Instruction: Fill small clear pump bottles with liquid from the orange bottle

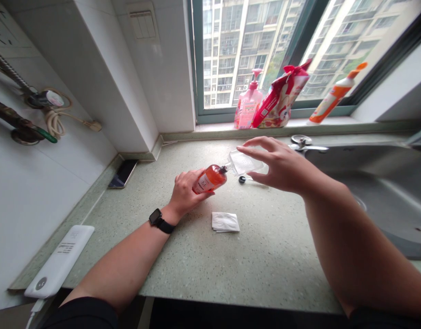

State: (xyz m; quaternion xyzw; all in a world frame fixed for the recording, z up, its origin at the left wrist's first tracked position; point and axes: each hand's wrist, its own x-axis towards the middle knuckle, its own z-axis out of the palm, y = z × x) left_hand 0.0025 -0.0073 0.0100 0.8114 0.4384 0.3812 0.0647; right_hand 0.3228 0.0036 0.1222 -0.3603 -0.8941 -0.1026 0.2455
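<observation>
My left hand is closed around a bottle of orange-red liquid, which leans to the right and has a label and a dark neck. A clear bottle is gripped between the thumb and fingers of my right hand. Its narrow neck points left and meets the mouth of the orange-red bottle. On the counter below the clear bottle lies a dark cap with a thin tube, a dropper or pump top. Nearer to me is a folded white tissue.
A steel sink is on the right, with a metal drain strainer at its back corner. A pink pump bottle, a red bag and an orange-white bottle stand on the windowsill. At left lie a phone and a white power bank.
</observation>
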